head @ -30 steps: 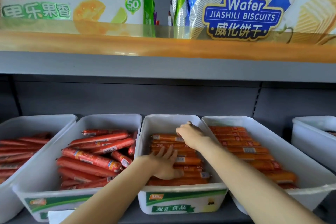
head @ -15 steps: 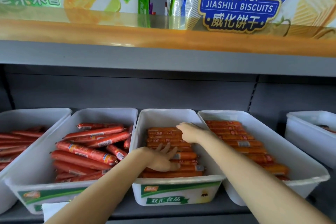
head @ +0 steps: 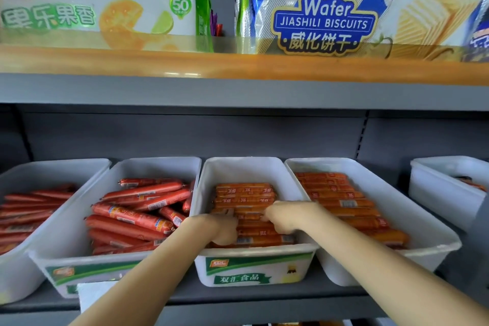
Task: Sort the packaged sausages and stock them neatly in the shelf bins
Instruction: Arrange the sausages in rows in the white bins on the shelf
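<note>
Head view: both hands reach into the middle bin (head: 264,267), which holds orange sausages (head: 244,194) stacked crosswise in tidy rows, most likely so the pile sits level. Left hand (head: 221,227) lies on the near part of the stack with fingers bent down onto the packs; whether it pinches one I cannot tell. Right hand (head: 284,216) has its fingers curled onto a sausage mid-stack, apparently gripping it to straighten the row. Just right, another bin (head: 412,222) holds similar orange sausages in neat rows. Just left, the red sausages (head: 137,216) lie jumbled in their bin (head: 79,254) and probably need sorting next
</note>
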Demonstrator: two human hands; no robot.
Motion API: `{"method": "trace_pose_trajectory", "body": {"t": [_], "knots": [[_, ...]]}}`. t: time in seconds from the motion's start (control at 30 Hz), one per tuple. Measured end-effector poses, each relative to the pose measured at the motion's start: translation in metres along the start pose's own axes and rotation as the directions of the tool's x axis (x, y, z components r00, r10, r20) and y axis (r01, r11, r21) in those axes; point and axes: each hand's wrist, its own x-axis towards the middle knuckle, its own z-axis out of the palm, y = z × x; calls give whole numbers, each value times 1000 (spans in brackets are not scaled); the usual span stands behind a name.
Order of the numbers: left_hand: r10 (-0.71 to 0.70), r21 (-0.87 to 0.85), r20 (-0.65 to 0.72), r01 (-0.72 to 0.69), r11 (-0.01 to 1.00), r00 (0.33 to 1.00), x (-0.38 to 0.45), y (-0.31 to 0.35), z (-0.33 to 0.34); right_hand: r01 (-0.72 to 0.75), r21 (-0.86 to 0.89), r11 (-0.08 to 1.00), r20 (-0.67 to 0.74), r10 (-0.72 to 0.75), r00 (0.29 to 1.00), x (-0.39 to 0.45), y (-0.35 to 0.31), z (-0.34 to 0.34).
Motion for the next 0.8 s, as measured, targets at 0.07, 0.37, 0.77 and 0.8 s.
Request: {"method": "trace_pose_trajectory", "body": {"t": [0.07,0.37,0.77,0.8], "knots": [[24,24,36,-25,999,999,-4,1,1,14,44,999,-42,-12,999,3,4,5],[-14,44,150,8,999,989,-5,3,1,9,91,996,19,-11,1000,4,-3,1],[-22,0,104,22,1000,994,16,-4,-4,-36,161,986,-18,39,999,27,3,-2],[-40,6,122,39,999,992,20,-5,-5,-70,158,985,0,71,997,33,3,-4]]}}
